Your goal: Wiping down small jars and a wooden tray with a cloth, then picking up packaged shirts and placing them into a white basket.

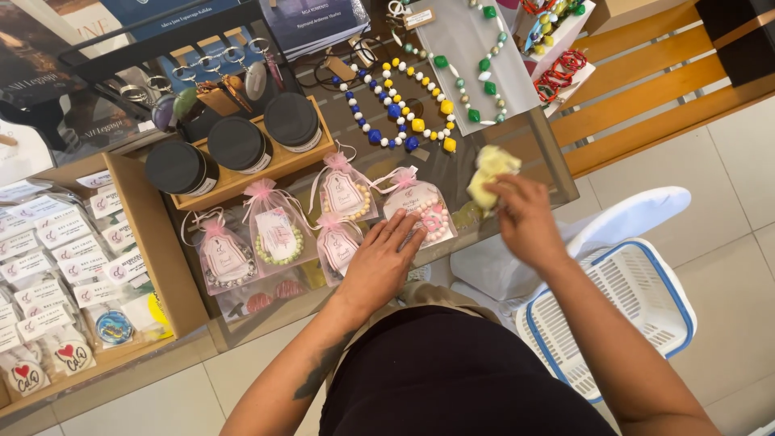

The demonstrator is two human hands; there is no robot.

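My right hand (526, 220) grips a crumpled yellow cloth (488, 173) and presses it on the glass counter top (533, 137) near its right corner. My left hand (381, 262) lies flat with fingers spread on the glass at the counter's front edge, its fingertips touching a sheer gift bag with a pink bow (421, 208). More such pouches (277, 226) holding beaded bracelets lie in a row to the left of that hand.
Beaded necklaces in blue, yellow and white (400, 109) and green (476, 81) lie further back. A wooden tray (278, 165) holds three black-lidded jars (238, 144). Key rings (218, 89), packaged tags (48, 266) sit left. A white basket with blue trim (622, 311) stands on the floor at right.
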